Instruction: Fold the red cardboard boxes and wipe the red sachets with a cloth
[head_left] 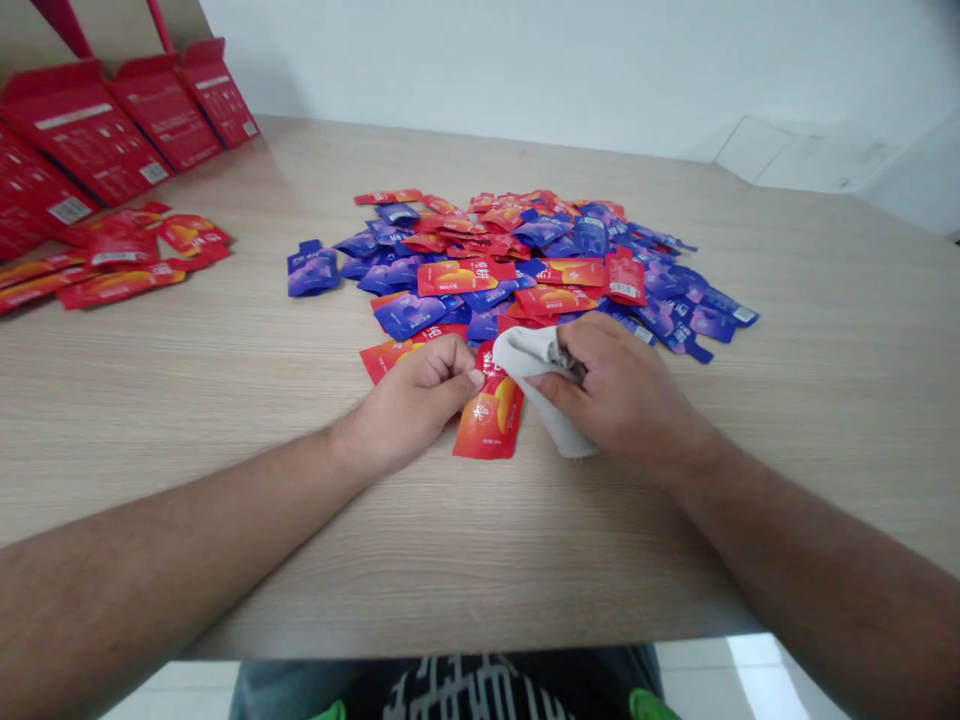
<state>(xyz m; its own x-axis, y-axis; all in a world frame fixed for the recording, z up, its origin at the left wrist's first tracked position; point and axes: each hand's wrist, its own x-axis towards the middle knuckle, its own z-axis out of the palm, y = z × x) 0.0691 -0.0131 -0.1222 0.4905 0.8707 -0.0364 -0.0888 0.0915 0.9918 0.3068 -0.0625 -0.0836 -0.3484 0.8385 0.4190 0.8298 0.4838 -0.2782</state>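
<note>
A pale wood-grain table (810, 300) fills the view and runs out ahead of both hands; far beyond the left hand (409, 400), at the table's corner, stand red printed cartons (97, 130); nearer that hand, though still well apart from it, lie loose red sachets (127, 275); straight ahead of the grip spreads a heaped pile of red and blue-violet sachets (517, 260), its near edge just beyond the knuckles; a lone blue-violet sachet (313, 272) lies off the pile's left side, well ahead of the left hand; between the hands sits a single red sachet (487, 420), its upper end under the grip and its lower end free on the table; the left hand's thumb and curled fingers close narrowly on that sachet's upper left edge; the right hand (622, 390) clasps a grey cloth (536, 375) in a folded wad against the sachet's upper right side, the cloth's lower end lying just beside it.
</note>
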